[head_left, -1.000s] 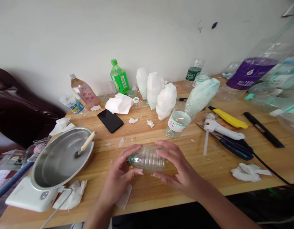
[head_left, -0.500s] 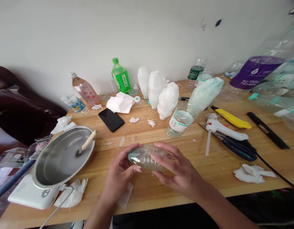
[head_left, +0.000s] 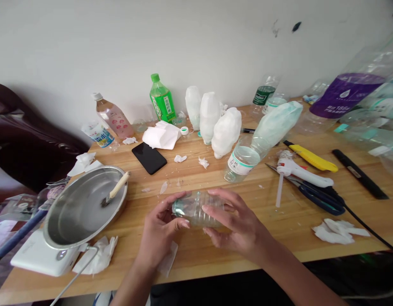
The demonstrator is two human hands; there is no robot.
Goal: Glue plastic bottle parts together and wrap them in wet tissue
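Between my two hands lies a clear plastic bottle piece (head_left: 196, 209), ribbed and on its side, just above the table's front part. My left hand (head_left: 163, 229) grips its left end with thumb and fingers. My right hand (head_left: 237, 221) is closed round the right end, hiding part of it. Beyond my hands, a cut bottle base (head_left: 243, 161) with a white and teal label holds up a pale green, tilted wrapped form (head_left: 277, 121). Several white wrapped forms (head_left: 226, 131) stand further back. A whitish translucent strip (head_left: 167, 260) lies beside my left wrist.
A steel bowl (head_left: 88, 212) with a brush (head_left: 117, 187) sits on a white device (head_left: 40, 255) at left. A phone (head_left: 149, 158) and folded tissue (head_left: 161, 135) lie behind. Scissors (head_left: 320, 197), a white glue gun (head_left: 303, 174) and a yellow cutter (head_left: 314, 158) are right. Bottles line the wall.
Both hands keep hold of the bottle piece in nearly the same place. The view has shifted very slightly; the objects on the table have not moved.
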